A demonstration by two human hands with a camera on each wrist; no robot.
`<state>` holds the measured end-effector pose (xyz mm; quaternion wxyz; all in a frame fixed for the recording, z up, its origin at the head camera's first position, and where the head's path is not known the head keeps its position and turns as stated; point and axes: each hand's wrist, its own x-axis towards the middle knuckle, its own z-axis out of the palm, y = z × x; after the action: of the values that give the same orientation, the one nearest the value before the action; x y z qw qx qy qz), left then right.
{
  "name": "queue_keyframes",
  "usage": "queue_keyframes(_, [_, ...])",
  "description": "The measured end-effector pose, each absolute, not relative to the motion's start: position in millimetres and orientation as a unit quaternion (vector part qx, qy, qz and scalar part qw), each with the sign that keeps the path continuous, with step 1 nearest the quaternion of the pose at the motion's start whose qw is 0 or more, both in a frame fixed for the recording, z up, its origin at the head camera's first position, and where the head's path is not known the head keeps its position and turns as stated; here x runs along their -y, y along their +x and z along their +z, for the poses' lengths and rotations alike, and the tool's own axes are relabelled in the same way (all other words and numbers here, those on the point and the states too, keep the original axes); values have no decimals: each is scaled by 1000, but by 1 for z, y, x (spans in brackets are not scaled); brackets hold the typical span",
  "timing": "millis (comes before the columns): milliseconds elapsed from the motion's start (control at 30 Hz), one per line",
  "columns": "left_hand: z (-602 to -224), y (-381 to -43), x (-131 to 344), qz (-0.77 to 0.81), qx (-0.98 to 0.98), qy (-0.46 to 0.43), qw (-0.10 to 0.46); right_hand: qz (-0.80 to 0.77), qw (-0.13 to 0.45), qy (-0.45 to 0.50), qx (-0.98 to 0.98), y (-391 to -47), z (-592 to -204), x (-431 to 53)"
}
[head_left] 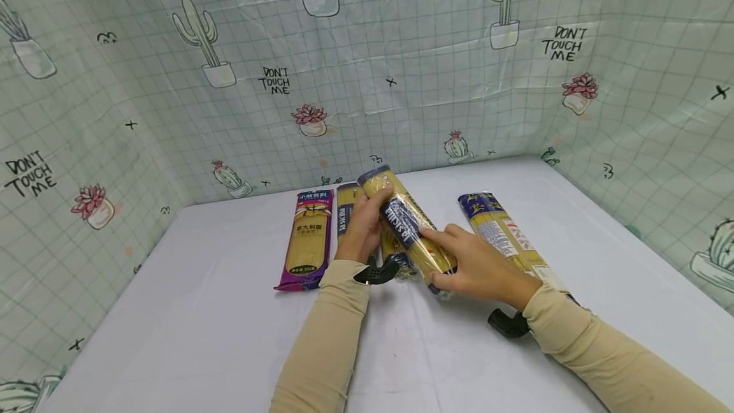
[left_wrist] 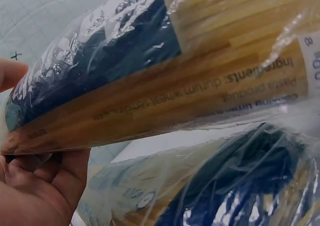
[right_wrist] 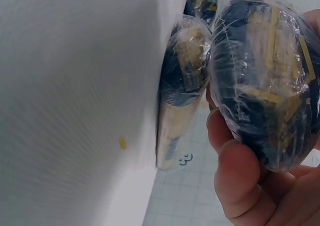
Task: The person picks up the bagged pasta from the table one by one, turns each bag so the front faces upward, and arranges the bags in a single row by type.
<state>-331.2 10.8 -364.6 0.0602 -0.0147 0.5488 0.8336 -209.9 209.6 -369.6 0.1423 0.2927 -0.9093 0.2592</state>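
Both hands hold a clear-wrapped pack of spaghetti [head_left: 408, 218] with a dark blue "la sicilia" label, tilted over the table. Near its upper end my left hand [head_left: 364, 222] grips the pack, thumb on the upper side. My right hand [head_left: 478, 266] holds the lower end between thumb and fingers. In the left wrist view, the printed ingredients side of the pack [left_wrist: 150, 85] fills the upper part. The right wrist view shows its crinkled blue end [right_wrist: 265, 80] in the right hand. A second spaghetti pack [head_left: 393, 250] lies beneath, partly covered by the held one.
Left of the hands lie a purple-and-red noodle pack [head_left: 309, 234] and another blue-labelled spaghetti pack [head_left: 346, 202], partly hidden by the left hand. A pack with a white printed panel [head_left: 499, 228] lies to the right. Cactus-print cloth [head_left: 367, 81] encloses the white table [head_left: 218, 311].
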Motion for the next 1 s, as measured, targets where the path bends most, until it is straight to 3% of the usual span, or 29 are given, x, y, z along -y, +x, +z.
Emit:
queue_keyframes(267, [-367, -333, -14, 845, -533, -21, 42, 261, 157, 300, 904, -210, -368, -210])
queue_keyframes(600, [-369, -333, -14, 862, -504, -42, 17, 294, 123, 279, 906, -209, -365, -210])
queue_keyframes(700, [-367, -332, -13, 864, -500, -49, 12, 341, 82, 272, 896, -211, -365, -212])
queue_keyframes(1000, [-363, -330, -15, 878, -475, -49, 2, 548, -128, 232, 793, -222, -362, -226])
